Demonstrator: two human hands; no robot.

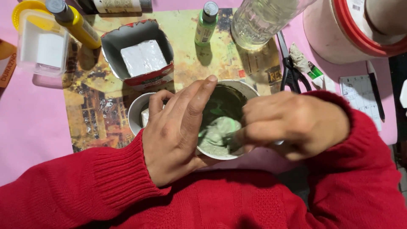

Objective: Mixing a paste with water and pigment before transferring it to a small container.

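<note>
1. Looking down from the head view: a white bowl (248, 87) sits at centre of a patterned mat (106, 110) on a pink tablecloth (29, 127). Inside it, a dark green coating on the walls and a pale green paste (218, 135) at its 6 o'clock side.
2. Left hand (178, 131): lies against the bowl's 9 o'clock rim, palm down. Fingers released and extended, pointing toward 1 o'clock across the rim; nothing grasped.
3. Right hand (292, 125): enters from 3 o'clock, fingers clenched, fingertips dipping into the paste. Whether a tool is gripped inside the fist cannot be told; the fingers hide it.
4. Key relation: paste lies between both hands, touching the right fingertips, just beside the left thumb. Right hand is nearer.
5. Surroundings:
   - smaller white cup (137, 112) at the bowl's 9 o'clock, partly under the left hand;
   - cut carton (142, 55) holding a white block, at 11 o'clock;
   - small green paint bottle (205, 25) at 12 o'clock;
   - clear bottle (258, 21) at 1 o'clock;
   - black scissors (290, 72) at 2 o'clock.
</note>
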